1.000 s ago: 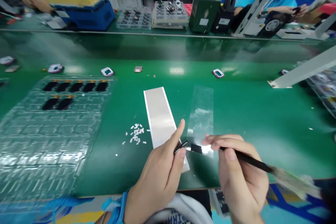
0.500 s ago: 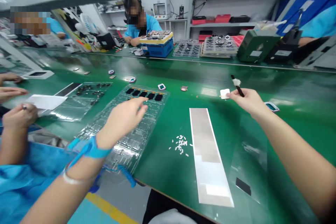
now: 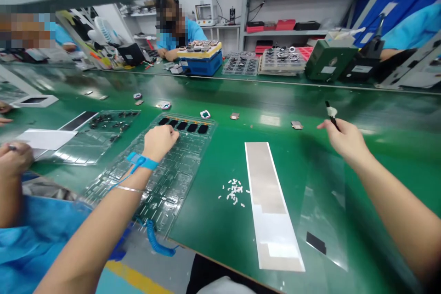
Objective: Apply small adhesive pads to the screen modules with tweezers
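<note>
My right hand point(image 3: 347, 140) is wrapped around a slim black pen-like tool point(image 3: 333, 117) with a white lump around its middle. The index finger points left, towards a small flat grey square part point(image 3: 296, 125) on the green surface, without touching it. Over the upper part of a clear plastic tray point(image 3: 186, 170) is my left hand point(image 3: 160, 140), its fingers curled together beside a row of black square pieces point(image 3: 192, 127). Whatever those fingers pinch is hidden. A blue wrist strap point(image 3: 143, 161) circles my left wrist, with a coiled blue cord point(image 3: 153, 241) hanging below.
A long white-edged strip point(image 3: 265, 179) lies in front of me beside scattered white bits point(image 3: 234, 191). Right of it is a clear film point(image 3: 325, 206) with a dark rectangle point(image 3: 316, 242). Small parts point(image 3: 205, 114) dot the green surface. Co-workers' hands point(image 3: 15, 156) work at left.
My right hand has moved right, away from the small square spot, where a grey part now shows instead of a white one. My left hand has drawn back slightly left, its fingers more curled.
</note>
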Tool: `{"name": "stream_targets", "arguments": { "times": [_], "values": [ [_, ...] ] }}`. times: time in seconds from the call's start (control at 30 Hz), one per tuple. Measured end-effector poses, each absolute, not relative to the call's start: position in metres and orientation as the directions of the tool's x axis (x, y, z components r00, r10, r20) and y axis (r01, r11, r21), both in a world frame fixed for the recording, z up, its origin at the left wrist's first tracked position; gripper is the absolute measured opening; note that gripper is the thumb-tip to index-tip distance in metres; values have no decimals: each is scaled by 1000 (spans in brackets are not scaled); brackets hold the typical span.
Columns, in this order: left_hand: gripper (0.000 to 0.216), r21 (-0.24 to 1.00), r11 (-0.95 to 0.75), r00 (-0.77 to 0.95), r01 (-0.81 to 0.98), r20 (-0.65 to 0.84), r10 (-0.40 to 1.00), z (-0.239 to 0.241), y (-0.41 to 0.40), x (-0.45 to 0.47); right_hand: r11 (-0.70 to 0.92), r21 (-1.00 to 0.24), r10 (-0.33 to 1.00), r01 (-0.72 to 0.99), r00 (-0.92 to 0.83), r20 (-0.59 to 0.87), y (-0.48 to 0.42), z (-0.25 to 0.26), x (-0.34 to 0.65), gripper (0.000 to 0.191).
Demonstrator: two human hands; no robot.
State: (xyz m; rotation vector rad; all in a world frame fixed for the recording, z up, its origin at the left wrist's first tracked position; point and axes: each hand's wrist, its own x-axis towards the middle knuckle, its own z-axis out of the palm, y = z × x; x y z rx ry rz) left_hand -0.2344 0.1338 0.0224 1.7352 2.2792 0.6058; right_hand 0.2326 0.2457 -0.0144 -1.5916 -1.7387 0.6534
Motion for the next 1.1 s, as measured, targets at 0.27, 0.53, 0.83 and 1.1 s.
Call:
{"name": "stream_targets", "arguments": {
  "times": [0.27,0.53,0.83,1.1],
  "values": [
    [22,852,148,-7,501,-167,986,46,59,-134,356,-861,917,364,-316,246,109,27,172,4],
    [13,911,105,108,399,-161,981,38,-7,-55,588,-745,775,315,-485,406,48,39,125,12],
    [10,969,137,27,205,-145,989,7,-1,-39,737,-424,674,526,-533,511,44,14,129,17],
    [12,981,138,19,133,-142,990,-10,-5,-35,530,-757,803,381,-511,305,62,12,131,14]
  ]
}}
